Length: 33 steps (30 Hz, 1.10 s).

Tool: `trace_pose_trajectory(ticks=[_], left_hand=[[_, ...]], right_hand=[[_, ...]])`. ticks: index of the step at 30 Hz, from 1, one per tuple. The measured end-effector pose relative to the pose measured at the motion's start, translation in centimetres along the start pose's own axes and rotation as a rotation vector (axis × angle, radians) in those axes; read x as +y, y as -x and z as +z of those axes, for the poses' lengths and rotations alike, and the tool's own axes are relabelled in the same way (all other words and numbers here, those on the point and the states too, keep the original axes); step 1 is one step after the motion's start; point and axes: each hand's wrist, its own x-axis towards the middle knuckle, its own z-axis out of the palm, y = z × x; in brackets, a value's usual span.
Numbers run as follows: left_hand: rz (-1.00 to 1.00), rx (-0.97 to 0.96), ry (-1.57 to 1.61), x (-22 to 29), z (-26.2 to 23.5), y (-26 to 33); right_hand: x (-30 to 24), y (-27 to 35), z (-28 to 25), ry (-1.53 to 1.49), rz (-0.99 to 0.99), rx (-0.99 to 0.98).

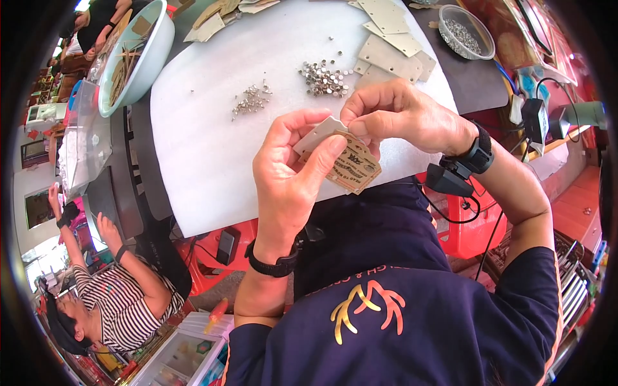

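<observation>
Above the counter's (212,148) white sheet | left hand (290,170) clamps tan card tag (353,168) level — steadying it | right hand (399,116) pinched shut on tag's top edge | loose rivets (324,78) heaped within reach

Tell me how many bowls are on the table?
2: a large pale blue bowl at the far left edge, and a small clear bowl of metal pieces at the far right.

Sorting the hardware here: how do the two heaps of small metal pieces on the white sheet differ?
The right heap of round silver metal pieces is larger and packed densely; the left heap of thin silver metal pieces is smaller and looser. The right one lies beside the stack of beige punched cards; the left one lies on open white sheet. Both are shiny, with strays around them.
</observation>
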Motion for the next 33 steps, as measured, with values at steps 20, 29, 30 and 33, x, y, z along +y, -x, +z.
trace_pose_trajectory(ticks=[20, 29, 30, 33], left_hand=[[0.732, -0.043, -0.625, -2.1, -2.0, -1.4], [0.114, 0.068, -0.078, -0.7, -1.2, -0.2], [0.116, 0.085, -0.051, -0.6, -1.3, -0.2], [0.122, 0.094, -0.091, -0.4, -1.7, -0.2]], right_hand=[[-0.5, 0.4, 1.4, -0.168, 0.054, 0.094], [-0.5, 0.5, 1.7, -0.062, -0.022, 0.240], [-0.6, 0.5, 1.7, -0.044, -0.015, 0.285], [0.2, 0.2, 1.3, -0.081, -0.017, 0.338]])
